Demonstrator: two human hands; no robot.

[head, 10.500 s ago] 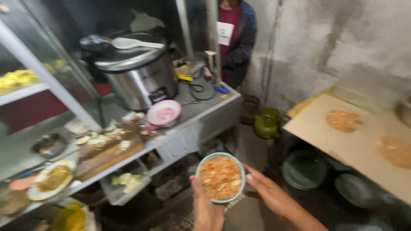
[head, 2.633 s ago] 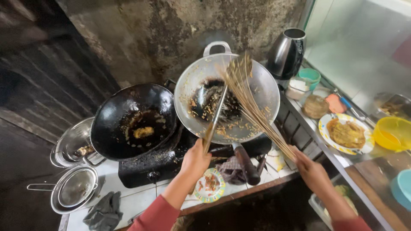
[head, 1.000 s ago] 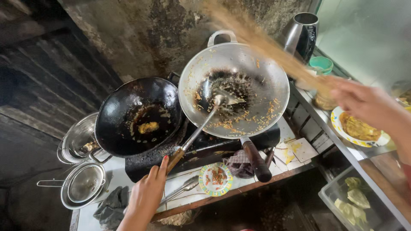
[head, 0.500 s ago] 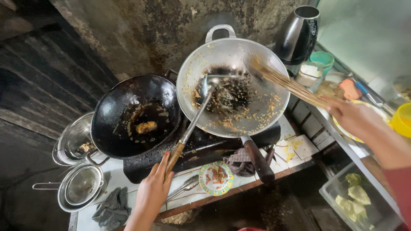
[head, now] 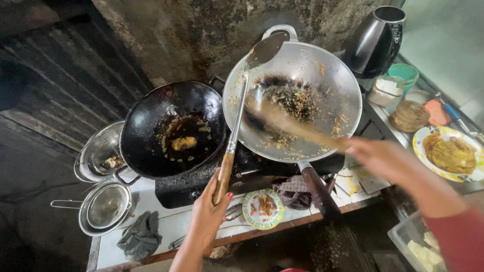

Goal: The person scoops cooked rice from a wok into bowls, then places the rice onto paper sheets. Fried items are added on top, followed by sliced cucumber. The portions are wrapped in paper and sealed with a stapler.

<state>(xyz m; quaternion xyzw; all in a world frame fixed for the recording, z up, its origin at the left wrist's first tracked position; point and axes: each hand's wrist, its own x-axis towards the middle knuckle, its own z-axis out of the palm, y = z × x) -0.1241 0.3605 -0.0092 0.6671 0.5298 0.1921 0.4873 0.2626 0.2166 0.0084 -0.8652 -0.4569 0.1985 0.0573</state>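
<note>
- Since half a second back, the spatula (head: 242, 108) is getting lifted: its blade was down in the food, now it's sticking up over the far rim of the silver wok (head: 348, 100). The broom-stick bundle (head: 297, 128) is now dipping deeper into that wok too.
- Far left, a steel pot (head: 98, 151) and a strainer (head: 103, 206) are sitting on the counter, with a grey rag (head: 138, 236) lying just beside the strainer.
- The black wok (head: 151, 136) is sitting on the stove with dark oil and a small fried bit in it.
- The left hand (head: 209, 214) is wrapping around the wooden handle of the spatula, fingers closed tight on it.
- A small patterned plate (head: 262, 209) with food scraps is lying on the counter edge, right beside that hand.
- The silver wok is holding browned crumbs and dark leftovers, mostly at the bottom.
- The right hand (head: 388, 161) is blurring with motion, gripping the end of the stick bundle; can't tell exactly how the fingers are sitting.
- Back right, a black kettle (head: 375, 40) is standing by small jars, and a plate with an omelette (head: 448, 153) is sitting at the far right.
</note>
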